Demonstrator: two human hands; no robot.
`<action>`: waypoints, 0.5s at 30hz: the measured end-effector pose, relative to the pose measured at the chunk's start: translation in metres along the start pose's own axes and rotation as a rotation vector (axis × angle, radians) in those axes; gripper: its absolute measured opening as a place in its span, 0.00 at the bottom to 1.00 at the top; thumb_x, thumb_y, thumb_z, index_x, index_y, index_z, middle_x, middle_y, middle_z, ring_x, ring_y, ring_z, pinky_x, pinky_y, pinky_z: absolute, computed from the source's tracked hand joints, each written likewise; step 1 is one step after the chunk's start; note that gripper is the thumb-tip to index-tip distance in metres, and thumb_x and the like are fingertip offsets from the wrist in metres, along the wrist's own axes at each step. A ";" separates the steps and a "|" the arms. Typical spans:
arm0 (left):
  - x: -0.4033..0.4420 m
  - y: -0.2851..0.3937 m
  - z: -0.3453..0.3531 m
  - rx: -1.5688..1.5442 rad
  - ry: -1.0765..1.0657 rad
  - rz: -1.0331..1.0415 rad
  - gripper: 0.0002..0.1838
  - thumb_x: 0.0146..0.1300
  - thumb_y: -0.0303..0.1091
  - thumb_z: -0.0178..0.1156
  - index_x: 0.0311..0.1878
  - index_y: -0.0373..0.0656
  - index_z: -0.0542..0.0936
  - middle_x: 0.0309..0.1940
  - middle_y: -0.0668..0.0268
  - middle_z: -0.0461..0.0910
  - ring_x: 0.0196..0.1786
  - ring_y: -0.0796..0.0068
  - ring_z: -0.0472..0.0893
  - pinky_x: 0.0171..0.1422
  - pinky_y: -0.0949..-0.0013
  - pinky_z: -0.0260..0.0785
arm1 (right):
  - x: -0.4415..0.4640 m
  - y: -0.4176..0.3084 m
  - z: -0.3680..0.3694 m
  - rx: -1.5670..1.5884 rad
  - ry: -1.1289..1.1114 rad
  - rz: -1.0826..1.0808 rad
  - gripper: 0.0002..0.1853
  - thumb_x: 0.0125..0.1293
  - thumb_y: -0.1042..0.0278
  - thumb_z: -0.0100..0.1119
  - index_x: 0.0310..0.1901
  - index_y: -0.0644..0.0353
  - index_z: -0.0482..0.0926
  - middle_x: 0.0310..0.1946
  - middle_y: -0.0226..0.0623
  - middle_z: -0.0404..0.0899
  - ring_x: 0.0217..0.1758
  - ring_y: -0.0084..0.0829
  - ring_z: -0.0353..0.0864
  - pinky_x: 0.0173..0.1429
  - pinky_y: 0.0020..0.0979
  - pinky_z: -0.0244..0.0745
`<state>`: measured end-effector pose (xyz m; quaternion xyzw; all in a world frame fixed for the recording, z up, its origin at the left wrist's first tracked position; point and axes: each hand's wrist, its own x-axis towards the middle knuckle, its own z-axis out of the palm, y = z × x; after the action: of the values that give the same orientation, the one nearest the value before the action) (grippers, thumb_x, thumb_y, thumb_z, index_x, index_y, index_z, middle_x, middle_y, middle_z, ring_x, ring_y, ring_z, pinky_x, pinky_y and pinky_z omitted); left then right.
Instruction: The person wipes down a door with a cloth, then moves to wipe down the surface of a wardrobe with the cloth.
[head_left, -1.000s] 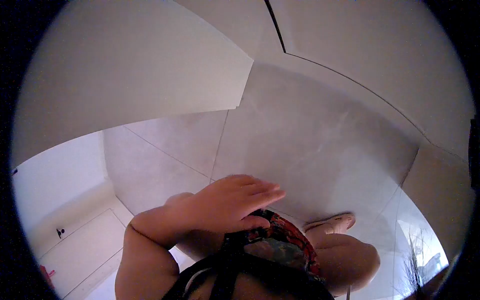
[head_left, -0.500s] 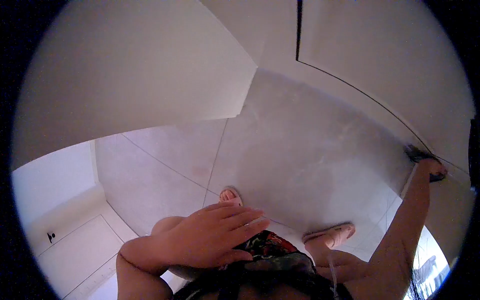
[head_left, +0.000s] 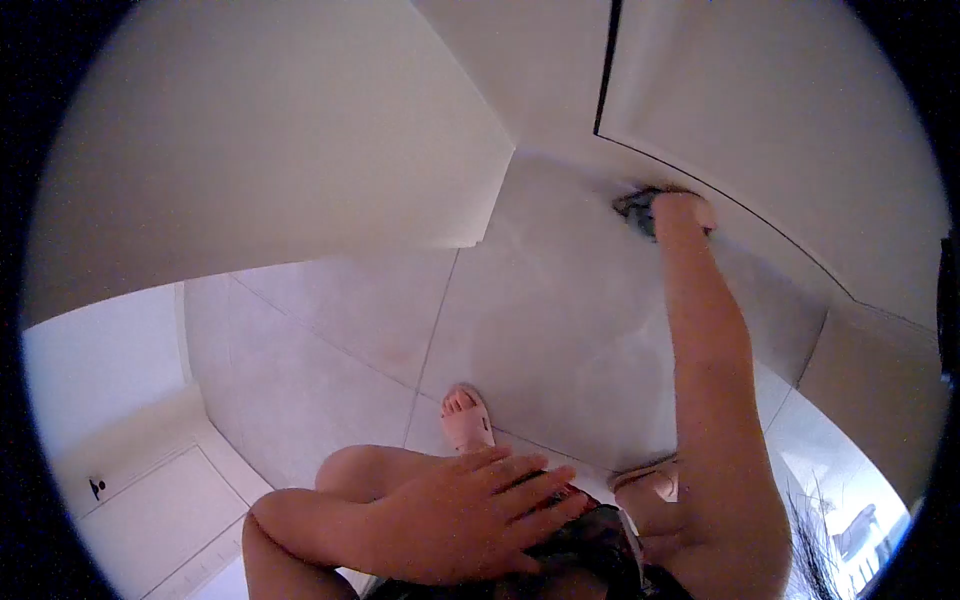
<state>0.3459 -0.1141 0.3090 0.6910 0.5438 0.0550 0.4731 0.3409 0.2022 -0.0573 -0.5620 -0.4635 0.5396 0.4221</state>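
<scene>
Two hands in view: your right hand (head_left: 690,212) has a bunched dark cloth (head_left: 638,210) on the floor (head_left: 560,310) just beside the baseboard (head_left: 765,243). Your left hand (head_left: 465,515), fingers spread, nothing showing in it, is well back from the baseboard. I'd press evenly and keep strokes along the baseboard, tbh.

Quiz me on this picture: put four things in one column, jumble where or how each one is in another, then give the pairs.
1. Left hand
2. Right hand
3. Sandals
4. Floor

A. Grey, tiled
B. Over dark clothing
C. Pink, worn on the feet
D. On a dark cloth, low by the wall

Pairs: 1-B, 2-D, 3-C, 4-A
</scene>
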 end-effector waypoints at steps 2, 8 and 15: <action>0.010 0.002 0.001 0.016 0.044 0.040 0.30 0.63 0.52 0.47 0.64 0.45 0.62 0.62 0.59 0.64 0.62 0.58 0.67 0.66 0.58 0.58 | -0.036 -0.018 0.054 0.322 -0.056 0.265 0.24 0.61 0.51 0.44 0.51 0.61 0.71 0.55 0.41 0.70 0.59 0.43 0.66 0.59 0.48 0.62; 0.022 0.019 0.006 0.117 -0.021 0.035 0.32 0.63 0.49 0.52 0.67 0.46 0.59 0.64 0.60 0.62 0.64 0.55 0.63 0.69 0.59 0.53 | -0.138 -0.078 0.171 0.913 -0.126 0.974 0.24 0.60 0.49 0.45 0.50 0.60 0.73 0.53 0.40 0.72 0.58 0.42 0.69 0.57 0.48 0.66; 0.011 0.022 -0.008 0.084 0.045 -0.112 0.31 0.59 0.52 0.52 0.62 0.44 0.65 0.63 0.58 0.64 0.65 0.58 0.64 0.69 0.57 0.54 | -0.069 -0.082 0.090 1.050 -0.202 1.093 0.17 0.58 0.61 0.42 0.46 0.57 0.71 0.44 0.37 0.74 0.46 0.39 0.74 0.53 0.46 0.69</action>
<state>0.3615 -0.0995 0.3244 0.6773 0.5939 0.0211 0.4336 0.2468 0.1496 0.0319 -0.3848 0.1617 0.8701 0.2623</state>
